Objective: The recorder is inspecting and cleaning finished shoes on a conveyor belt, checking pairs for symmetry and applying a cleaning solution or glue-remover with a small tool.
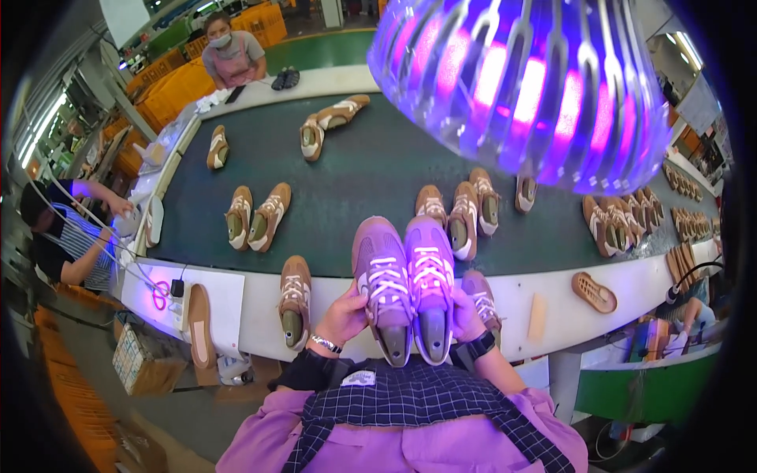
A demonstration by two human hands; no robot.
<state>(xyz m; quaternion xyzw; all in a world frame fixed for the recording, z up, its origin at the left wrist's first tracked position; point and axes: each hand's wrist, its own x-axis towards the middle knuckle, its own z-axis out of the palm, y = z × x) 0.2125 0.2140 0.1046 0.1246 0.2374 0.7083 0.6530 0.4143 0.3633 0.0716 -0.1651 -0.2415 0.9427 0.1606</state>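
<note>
Side by side, a pair of brown sneakers with white laces is held up under purple light. My left hand [345, 315] is closed on the outer side of the left sneaker [383, 276]. Around the outer side of the right sneaker [431, 272] my right hand [467, 317] is closed, its fingers partly hidden. Toes point away from me, and greenish shoe lasts [434, 331] fill the openings. Another brown sneaker [295, 296] stands on the white ledge left of my left hand. Just behind my right hand is one more sneaker [481, 293], partly covered.
A glowing purple lamp [520, 94] hangs at the upper right. Several more sneakers [270, 214] stand on the green conveyor belt [347, 185]. The white ledge [505, 347] carries a sole [593, 292] and red scissors [160, 295]. Co-workers [235, 55] are at the far side and left.
</note>
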